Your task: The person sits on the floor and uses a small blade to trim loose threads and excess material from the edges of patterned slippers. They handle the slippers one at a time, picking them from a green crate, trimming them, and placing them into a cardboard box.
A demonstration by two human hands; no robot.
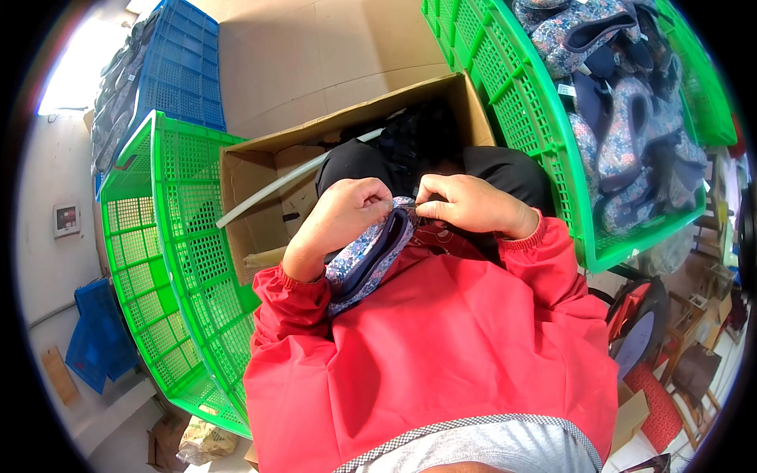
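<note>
Head view is showing a red smock (441,347) spreading across the middle, its elasticated cuffs gathering at both wrists. On the right, a green crate (512,102) is leaning at an angle; floral pieces (615,154) with dark linings are filling it, heaping up to its far edge and reaching its near right corner. On the left, another green crate (209,229) is standing on its side of the person, its latticed wall curving beside the smock. Between the two crates, a cardboard box (251,185) is sitting beyond the smock, and dark fabric (418,130) is lying toward its far right corner. Past the left crate's far edge, a blue crate (185,75) is holding grey pieces (126,94) along its left side. Black-clad knees (505,169) are showing at the box's near edge. One floral piece (359,264), lined in navy, is resting against the front of the smock by the left cuff, its upper end rising between the hands. The left hand (347,209) is gripping that upper end, fingers curling inward. The right hand (473,203) is pinching the same end from the other side, its fingertips partly hiding the contact. Slimmest of all, a white rod (272,193) is slanting across the box from its left edge.
</note>
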